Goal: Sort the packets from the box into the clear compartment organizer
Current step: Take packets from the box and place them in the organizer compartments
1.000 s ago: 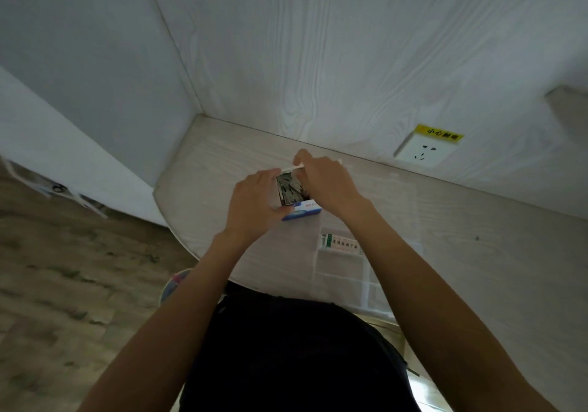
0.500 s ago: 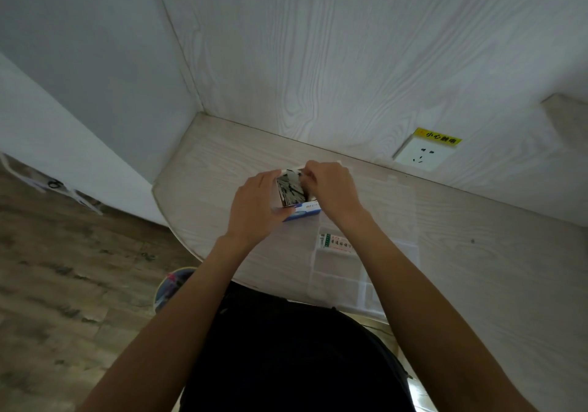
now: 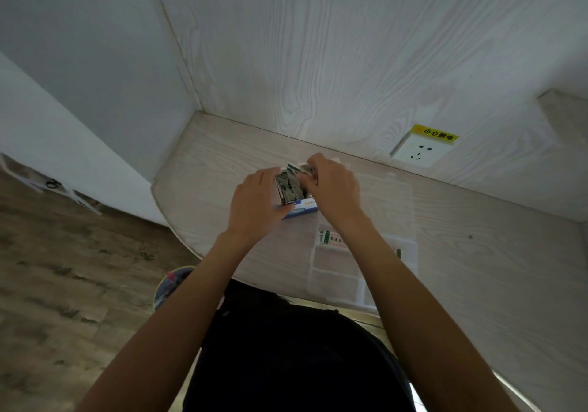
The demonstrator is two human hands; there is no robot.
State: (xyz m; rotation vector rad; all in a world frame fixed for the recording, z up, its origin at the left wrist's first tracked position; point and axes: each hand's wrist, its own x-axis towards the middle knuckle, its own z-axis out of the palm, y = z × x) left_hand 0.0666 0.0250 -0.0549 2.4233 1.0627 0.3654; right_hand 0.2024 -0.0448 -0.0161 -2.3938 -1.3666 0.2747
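A pale wood-grain table [image 3: 222, 170] with a rounded left corner fills the middle of the frame, backed by a white wood-grain wall panel; brown plank floor shows at the lower left. One white wall socket [image 3: 419, 154] sits at the right of centre, with one yellow warning sticker [image 3: 435, 133] along its top edge.

One small blue-and-white box [image 3: 300, 208] stands open at the centre of the frame, packed with silvery packets [image 3: 289, 185] too crowded to count. The left hand [image 3: 254, 208] grips the box from its left side, fingers curled round it. The right hand [image 3: 334, 189] is at the box's upper right corner, its fingertips pinching one packet [image 3: 306, 169] at the mouth of the box.

One clear compartment organizer [image 3: 337, 284] lies flat on the table just below and right of the box, partly under the right forearm. Its walls are faint, so the number of compartments cannot be told. Two packets lie in it: a white-and-green packet [image 3: 331, 239] in an upper compartment, and a second packet [image 3: 397, 252] whose edge only peeks out right of the forearm.

The person's dark clothing fills the bottom centre. One round patterned object [image 3: 171, 284] lies on the floor at the lower left, its kind unclear.
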